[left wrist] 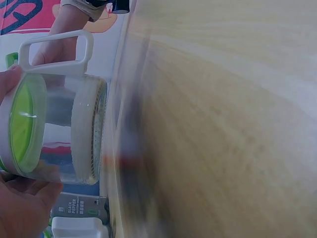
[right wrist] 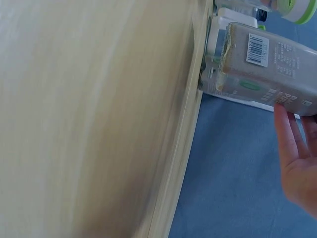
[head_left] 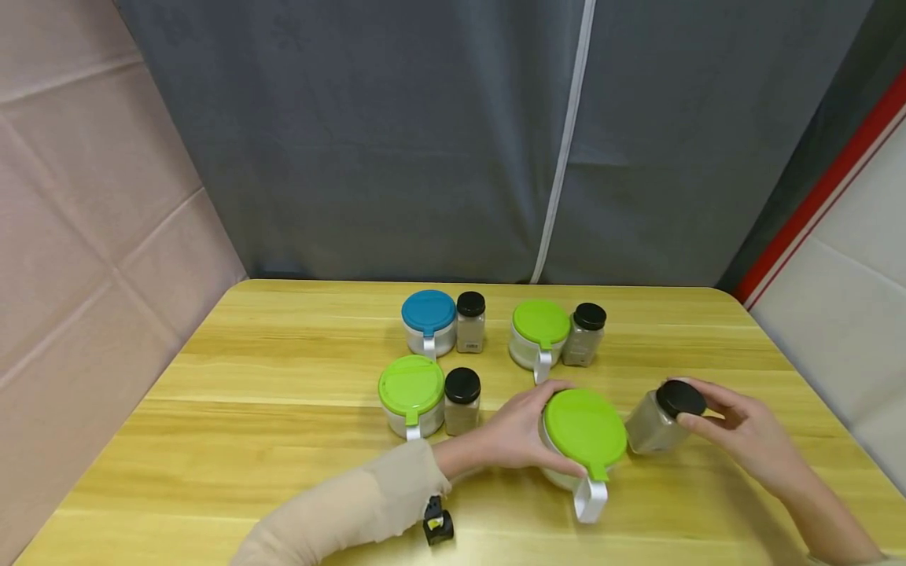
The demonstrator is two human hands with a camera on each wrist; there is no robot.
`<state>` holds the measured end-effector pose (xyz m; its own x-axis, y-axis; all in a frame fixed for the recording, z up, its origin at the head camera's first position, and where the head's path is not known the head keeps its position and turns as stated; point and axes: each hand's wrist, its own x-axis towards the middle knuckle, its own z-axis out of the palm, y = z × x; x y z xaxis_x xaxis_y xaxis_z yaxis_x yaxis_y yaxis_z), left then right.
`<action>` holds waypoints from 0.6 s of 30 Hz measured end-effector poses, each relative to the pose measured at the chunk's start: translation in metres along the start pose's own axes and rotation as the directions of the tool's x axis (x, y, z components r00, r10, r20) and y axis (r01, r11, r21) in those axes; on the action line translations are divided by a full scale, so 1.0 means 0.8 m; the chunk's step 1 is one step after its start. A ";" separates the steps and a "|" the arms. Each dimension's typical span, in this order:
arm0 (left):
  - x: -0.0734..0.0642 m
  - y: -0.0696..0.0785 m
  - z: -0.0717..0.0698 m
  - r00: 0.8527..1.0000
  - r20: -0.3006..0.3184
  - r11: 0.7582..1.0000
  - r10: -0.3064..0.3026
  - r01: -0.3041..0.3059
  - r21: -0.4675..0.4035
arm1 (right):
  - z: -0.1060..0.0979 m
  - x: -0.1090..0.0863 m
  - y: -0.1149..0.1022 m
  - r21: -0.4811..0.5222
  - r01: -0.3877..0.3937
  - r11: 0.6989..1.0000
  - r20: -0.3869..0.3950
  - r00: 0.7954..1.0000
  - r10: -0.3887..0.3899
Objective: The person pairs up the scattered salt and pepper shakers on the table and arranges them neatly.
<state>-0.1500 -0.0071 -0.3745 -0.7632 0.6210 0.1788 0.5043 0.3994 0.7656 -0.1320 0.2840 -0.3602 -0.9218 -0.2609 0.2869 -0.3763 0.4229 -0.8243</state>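
Note:
My left hand (head_left: pixel 522 431) grips a clear seasoning jar with a green lid (head_left: pixel 584 428), fingers and thumb around its sides. Its white handle (left wrist: pixel 54 68) points toward me, and white contents lie at the bottom in the left wrist view. To the right, my right hand (head_left: pixel 752 439) holds a pepper bottle (head_left: pixel 650 425) by its black cap between thumb and fingers. This bottle leans, cap toward the right hand, and a barcode label (right wrist: pixel 257 49) shows on its side. Both held things appear slightly above the wooden table (head_left: pixel 283 369).
Behind are a blue-lidded jar (head_left: pixel 429 313) beside a black-capped bottle (head_left: pixel 470 322), and a green-lidded jar (head_left: pixel 541 324) beside another bottle (head_left: pixel 584 336). Left of my left hand stand a green-lidded jar (head_left: pixel 412 387) and a bottle (head_left: pixel 462 401). A grey curtain (head_left: pixel 396 157) hangs at the back.

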 end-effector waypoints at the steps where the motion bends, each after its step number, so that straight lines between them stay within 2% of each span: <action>1: -0.001 -0.001 -0.001 1.000 -0.003 1.000 -0.001 0.001 -0.001 | 0.002 0.000 0.000 0.003 0.002 1.000 0.004 1.000 -0.002; 8: -0.007 -0.008 -0.005 0.999 -0.020 0.999 -0.039 0.038 -0.038 | 0.013 0.002 -0.003 0.018 0.011 1.000 0.018 1.000 -0.011; 18: -0.014 -0.014 -0.010 0.998 -0.034 0.996 -0.047 0.044 -0.075 | 0.027 0.009 -0.007 0.046 0.046 0.998 0.011 0.999 -0.046</action>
<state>-0.1504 -0.0240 -0.3800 -0.7993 0.5782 0.1637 0.4385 0.3749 0.8168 -0.1344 0.2611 -0.3645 -0.9021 -0.2902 0.3193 -0.4135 0.3704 -0.8317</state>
